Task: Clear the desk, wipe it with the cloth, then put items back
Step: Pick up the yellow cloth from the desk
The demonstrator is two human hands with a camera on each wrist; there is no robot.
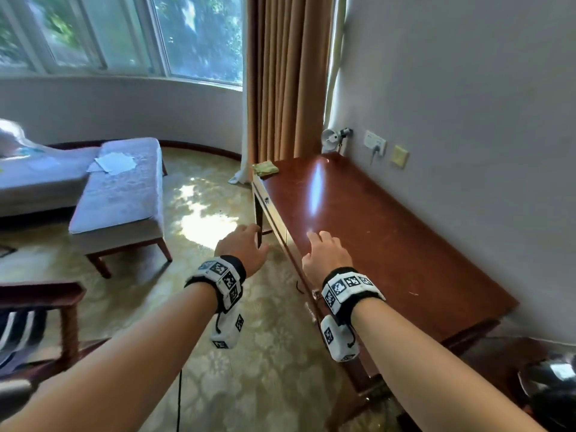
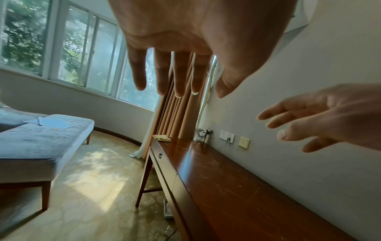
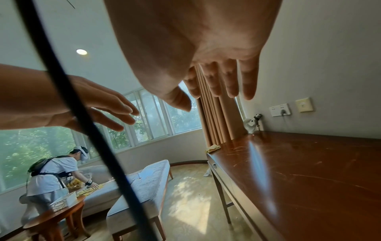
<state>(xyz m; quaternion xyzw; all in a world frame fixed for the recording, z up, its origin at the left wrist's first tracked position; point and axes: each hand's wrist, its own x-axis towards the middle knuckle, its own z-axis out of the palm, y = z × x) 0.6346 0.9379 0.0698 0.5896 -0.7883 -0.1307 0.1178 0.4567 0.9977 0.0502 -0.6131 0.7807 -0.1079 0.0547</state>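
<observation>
The worktop (image 1: 389, 232) looks already cleared, so wiping seems the step in hand. Both hands are empty: the left hand (image 1: 241, 246) hangs over the floor beside the front edge, the right hand (image 1: 327, 252) above the wood, each grip spread and holding nothing. The cloth (image 1: 265, 167) lies crumpled at the far corner by the curtain (image 1: 286, 76); the next move calls for a long reach there. Papers (image 1: 113, 162) lie on a bench (image 1: 121, 201) near the window (image 1: 118, 32).

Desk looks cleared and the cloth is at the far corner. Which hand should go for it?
Probably right. The right hand is open above the desk, on a line to the yellow-green cloth. The left hand, also open, hangs beyond the desk's front edge, above the floor.
</observation>
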